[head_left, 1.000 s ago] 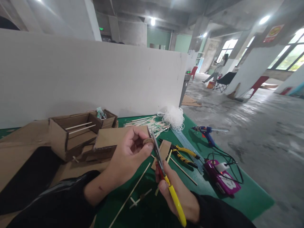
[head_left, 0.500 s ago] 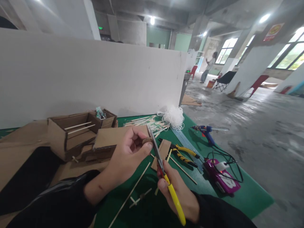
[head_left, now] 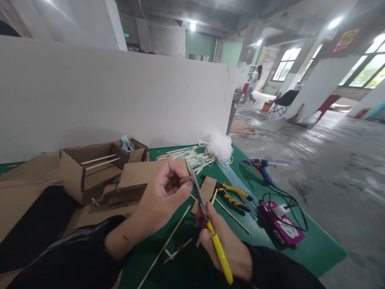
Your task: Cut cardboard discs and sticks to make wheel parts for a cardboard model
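Cardboard piece (head_left: 186,180), small and apparently rounded, is pinched between the thumb and fingers of the left hand (head_left: 159,202), right beside the blades of the scissors (head_left: 217,248), whose handles the right hand (head_left: 230,245) grips. Whether the blades actually bite the edge is hard to tell, since fingers hide part of it. The likeliest trouble is a nicked thumb or fingertip, because both lie so near the steel; a piece this small could also twist or slip in the pinch and leave a ragged edge. Below is a green table (head_left: 315,249) bearing pliers (head_left: 237,192), loose sticks (head_left: 180,154), tangled string (head_left: 221,148), a glue gun (head_left: 263,170) and a cardboard box (head_left: 73,172). Behind stands a white panel (head_left: 120,96); beyond, a grey concrete room holds chairs, pillars, bright windows and a distant person (head_left: 253,84).
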The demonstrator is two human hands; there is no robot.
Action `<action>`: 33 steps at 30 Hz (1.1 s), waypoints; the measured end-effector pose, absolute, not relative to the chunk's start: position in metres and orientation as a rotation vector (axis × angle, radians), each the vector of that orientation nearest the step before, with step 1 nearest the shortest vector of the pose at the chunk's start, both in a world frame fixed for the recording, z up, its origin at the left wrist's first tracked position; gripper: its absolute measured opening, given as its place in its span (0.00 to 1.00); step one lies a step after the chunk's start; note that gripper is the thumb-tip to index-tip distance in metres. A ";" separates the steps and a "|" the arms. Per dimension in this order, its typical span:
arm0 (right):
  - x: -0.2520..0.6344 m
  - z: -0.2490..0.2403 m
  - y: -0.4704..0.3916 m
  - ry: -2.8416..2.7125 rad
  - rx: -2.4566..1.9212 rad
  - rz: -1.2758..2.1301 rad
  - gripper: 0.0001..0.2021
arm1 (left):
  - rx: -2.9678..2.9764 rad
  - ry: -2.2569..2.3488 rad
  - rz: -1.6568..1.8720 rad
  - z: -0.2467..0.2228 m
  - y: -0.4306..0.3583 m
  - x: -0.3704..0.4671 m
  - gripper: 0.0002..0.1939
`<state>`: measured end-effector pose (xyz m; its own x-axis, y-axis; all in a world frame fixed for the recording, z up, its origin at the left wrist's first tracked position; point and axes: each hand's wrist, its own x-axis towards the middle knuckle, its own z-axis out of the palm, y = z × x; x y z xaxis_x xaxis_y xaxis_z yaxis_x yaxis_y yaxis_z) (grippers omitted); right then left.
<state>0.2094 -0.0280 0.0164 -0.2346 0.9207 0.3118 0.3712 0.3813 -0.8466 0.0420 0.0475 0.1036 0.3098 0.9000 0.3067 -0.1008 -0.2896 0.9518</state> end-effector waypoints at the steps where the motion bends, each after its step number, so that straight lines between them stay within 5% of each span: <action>1: 0.209 0.017 -0.028 -1.802 -1.117 0.806 0.11 | 1.526 0.752 1.191 0.104 0.048 0.042 0.10; 33: 0.215 0.012 -0.026 -1.745 -1.228 0.891 0.21 | 1.627 0.635 1.168 0.100 0.051 0.037 0.09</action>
